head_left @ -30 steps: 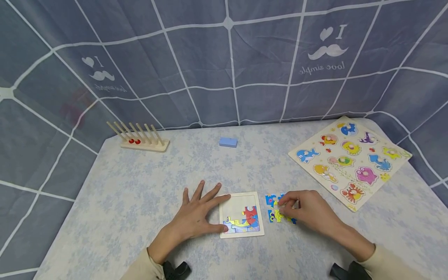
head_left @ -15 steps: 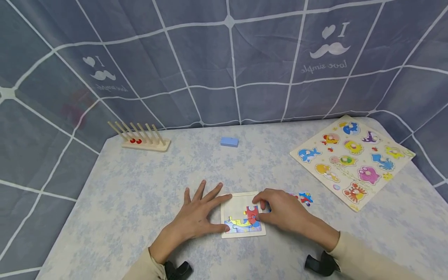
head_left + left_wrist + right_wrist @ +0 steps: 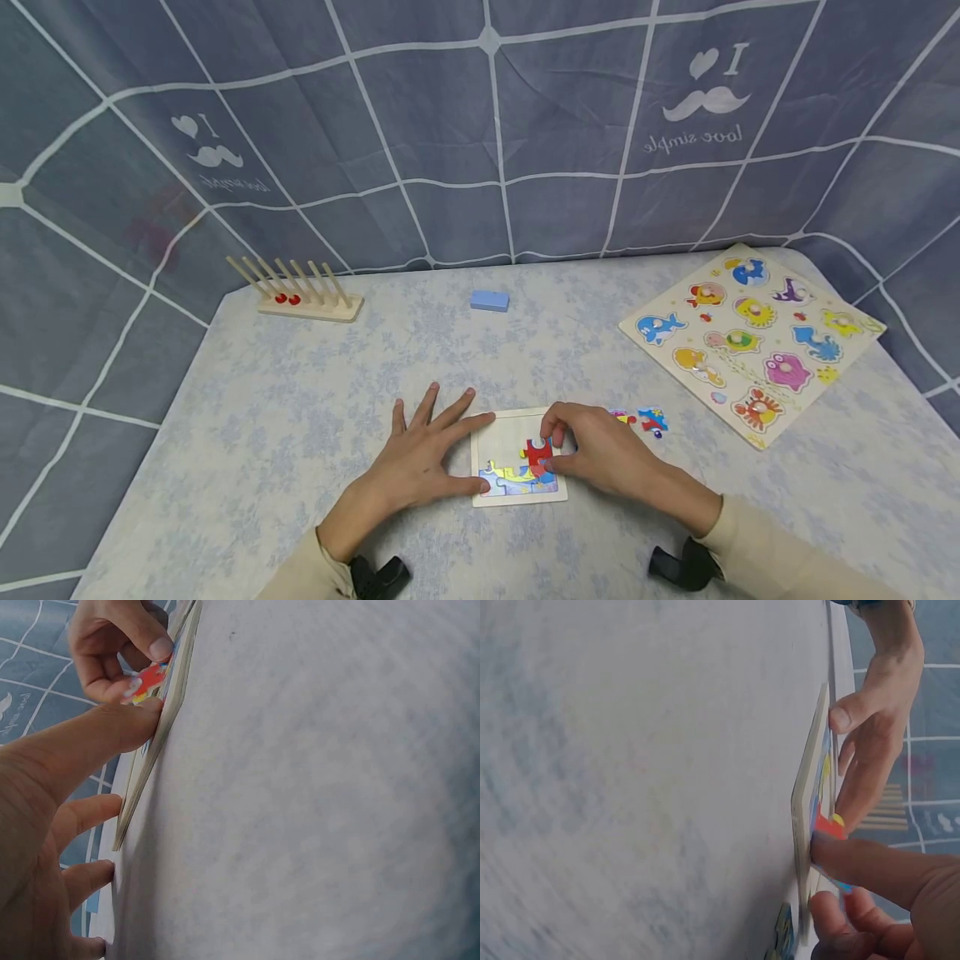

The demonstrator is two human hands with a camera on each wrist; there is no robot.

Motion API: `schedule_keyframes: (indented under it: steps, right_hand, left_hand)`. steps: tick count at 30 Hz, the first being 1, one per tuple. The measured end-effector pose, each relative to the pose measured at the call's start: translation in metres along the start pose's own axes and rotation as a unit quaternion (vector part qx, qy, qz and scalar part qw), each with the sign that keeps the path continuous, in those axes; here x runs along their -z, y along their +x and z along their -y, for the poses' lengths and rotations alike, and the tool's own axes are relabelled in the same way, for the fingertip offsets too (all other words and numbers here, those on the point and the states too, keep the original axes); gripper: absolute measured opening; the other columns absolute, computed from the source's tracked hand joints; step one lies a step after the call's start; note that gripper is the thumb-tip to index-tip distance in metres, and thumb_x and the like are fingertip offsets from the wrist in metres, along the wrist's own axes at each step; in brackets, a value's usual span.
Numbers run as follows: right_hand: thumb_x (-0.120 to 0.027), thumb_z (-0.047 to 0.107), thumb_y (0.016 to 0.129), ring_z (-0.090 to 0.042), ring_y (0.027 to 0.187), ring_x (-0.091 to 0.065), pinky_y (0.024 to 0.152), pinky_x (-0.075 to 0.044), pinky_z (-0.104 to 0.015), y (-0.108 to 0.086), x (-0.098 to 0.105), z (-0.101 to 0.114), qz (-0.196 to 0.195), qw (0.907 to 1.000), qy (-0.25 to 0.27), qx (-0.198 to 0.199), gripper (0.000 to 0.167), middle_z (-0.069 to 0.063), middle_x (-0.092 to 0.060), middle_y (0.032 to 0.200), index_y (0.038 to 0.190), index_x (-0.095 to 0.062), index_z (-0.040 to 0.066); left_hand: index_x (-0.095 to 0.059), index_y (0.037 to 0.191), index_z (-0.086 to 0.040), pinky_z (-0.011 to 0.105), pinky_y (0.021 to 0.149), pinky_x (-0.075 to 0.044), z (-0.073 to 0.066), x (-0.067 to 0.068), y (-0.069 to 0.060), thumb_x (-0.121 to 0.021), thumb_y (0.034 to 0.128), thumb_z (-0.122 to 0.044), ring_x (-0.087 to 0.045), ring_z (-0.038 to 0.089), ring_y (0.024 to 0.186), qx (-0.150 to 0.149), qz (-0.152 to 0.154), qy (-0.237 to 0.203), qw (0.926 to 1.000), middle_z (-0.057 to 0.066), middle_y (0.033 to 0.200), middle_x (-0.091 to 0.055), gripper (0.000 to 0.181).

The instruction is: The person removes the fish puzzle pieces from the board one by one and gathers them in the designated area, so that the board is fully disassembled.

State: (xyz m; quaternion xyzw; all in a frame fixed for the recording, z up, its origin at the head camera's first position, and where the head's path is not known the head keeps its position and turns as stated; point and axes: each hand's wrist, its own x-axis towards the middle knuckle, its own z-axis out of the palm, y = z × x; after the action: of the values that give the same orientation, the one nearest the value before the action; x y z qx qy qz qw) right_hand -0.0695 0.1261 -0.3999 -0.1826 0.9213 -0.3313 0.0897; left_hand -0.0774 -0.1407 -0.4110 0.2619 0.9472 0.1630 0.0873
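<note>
A square wooden puzzle tray lies in front of me, with blue and yellow jigsaw pieces along its lower edge. My left hand spreads over its left side, thumb on the lower left corner and index fingertip at the upper edge. At the tray's right side my right hand pinches a red jigsaw piece. The left wrist view has this red piece tilted up from the tray between thumb and fingers. Loose jigsaw pieces lie right of the tray, partly hidden by the right hand.
A peg board with sea animals lies at the right. Toward the back stand a blue block and, farther left, a wooden rack of pegs with red beads. A grey patterned curtain encloses the table.
My right hand has moved left from the loose pieces to the tray and grips the red piece, which now looks tilted. The left hand has stayed in place.
</note>
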Motion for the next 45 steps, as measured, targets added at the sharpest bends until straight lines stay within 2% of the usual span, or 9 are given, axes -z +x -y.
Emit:
schedule_keyframes:
  steps: [7, 12, 17, 22, 26, 34, 42, 45]
  right_hand:
    - [-0.082, 0.001, 0.074, -0.007, 0.058, -0.044, 0.051, -0.037, -0.023, 0.0, -0.001, 0.001, 0.024, 0.9979, 0.054, 0.027, 0.032, 0.01, -0.054, 0.07, 0.081, -0.06, 0.023]
    - [-0.082, 0.005, 0.076, -0.006, 0.056, -0.048, 0.052, -0.041, -0.024, -0.002, 0.0, -0.001, 0.052, 0.9937, 0.087, 0.047, 0.028, 0.012, -0.062, 0.076, 0.089, -0.065, 0.022]
    - [-0.078, 0.007, 0.082, -0.006, 0.055, -0.05, 0.053, -0.042, -0.024, -0.002, 0.003, -0.002, 0.052, 0.9915, 0.105, 0.055, 0.018, 0.013, -0.069, 0.082, 0.092, -0.071, 0.02]
    - [-0.073, 0.009, 0.087, -0.008, 0.048, -0.051, 0.05, -0.044, -0.024, -0.001, 0.004, -0.002, 0.049, 0.9917, 0.112, 0.037, 0.014, 0.011, -0.069, 0.078, 0.093, -0.074, 0.022]
    - [-0.072, 0.008, 0.088, -0.01, 0.044, -0.053, 0.048, -0.046, -0.025, -0.001, 0.003, -0.002, 0.046, 0.9904, 0.128, 0.025, 0.013, 0.009, -0.069, 0.077, 0.095, -0.075, 0.019]
    - [-0.072, 0.016, 0.09, -0.017, 0.044, -0.055, 0.044, -0.039, -0.024, -0.006, 0.01, -0.006, 0.041, 0.984, 0.172, -0.024, 0.013, 0.004, -0.07, 0.074, 0.102, -0.077, 0.017]
    - [-0.072, 0.017, 0.089, -0.018, 0.044, -0.053, 0.042, -0.033, -0.021, -0.02, 0.028, -0.024, 0.043, 0.9747, 0.213, -0.054, 0.023, -0.005, -0.062, 0.058, 0.112, -0.076, 0.011]
    - [-0.072, 0.018, 0.09, -0.016, 0.044, -0.052, 0.042, -0.034, -0.021, -0.027, 0.036, -0.035, 0.045, 0.9709, 0.226, -0.064, 0.025, -0.008, -0.064, 0.06, 0.113, -0.075, 0.009]
  left_hand:
    - [-0.049, 0.146, -0.034, 0.08, 0.101, -0.007, 0.001, 0.0, 0.001, -0.071, 0.0754, -0.067, -0.011, 0.045, 0.147, -0.007, -0.003, 0.003, 1.0, 0.001, 0.16, -0.03, 0.081]
    - [-0.049, 0.146, -0.034, 0.08, 0.101, -0.006, 0.001, 0.0, 0.001, -0.071, 0.0754, -0.067, -0.01, 0.045, 0.147, -0.007, -0.002, 0.001, 1.0, 0.001, 0.16, -0.029, 0.081]
    - [-0.048, 0.146, -0.034, 0.08, 0.101, -0.005, 0.001, 0.0, 0.0, -0.072, 0.0753, -0.067, -0.009, 0.045, 0.147, -0.005, -0.002, 0.002, 1.0, 0.001, 0.16, -0.028, 0.082]
    - [-0.047, 0.147, -0.034, 0.08, 0.102, -0.005, 0.001, 0.001, 0.0, -0.071, 0.0754, -0.067, -0.008, 0.045, 0.147, -0.003, 0.001, 0.003, 1.0, 0.0, 0.161, -0.027, 0.082]
    - [-0.048, 0.146, -0.034, 0.08, 0.101, -0.005, 0.0, 0.001, 0.0, -0.072, 0.0752, -0.067, -0.009, 0.046, 0.147, -0.003, 0.0, 0.001, 1.0, 0.0, 0.16, -0.028, 0.082]
    - [-0.048, 0.146, -0.035, 0.08, 0.102, -0.005, 0.0, -0.001, 0.0, -0.071, 0.0748, -0.067, -0.009, 0.045, 0.147, 0.0, -0.003, 0.0, 1.0, 0.0, 0.16, -0.028, 0.082]
    - [-0.047, 0.147, -0.034, 0.079, 0.102, -0.005, 0.0, 0.0, -0.001, -0.072, 0.0754, -0.066, -0.008, 0.045, 0.147, -0.005, -0.005, -0.002, 1.0, 0.001, 0.16, -0.028, 0.082]
    - [-0.047, 0.147, -0.034, 0.079, 0.102, -0.004, 0.0, 0.0, -0.002, -0.072, 0.0756, -0.066, -0.008, 0.044, 0.147, -0.005, -0.003, -0.002, 1.0, 0.001, 0.161, -0.027, 0.083]
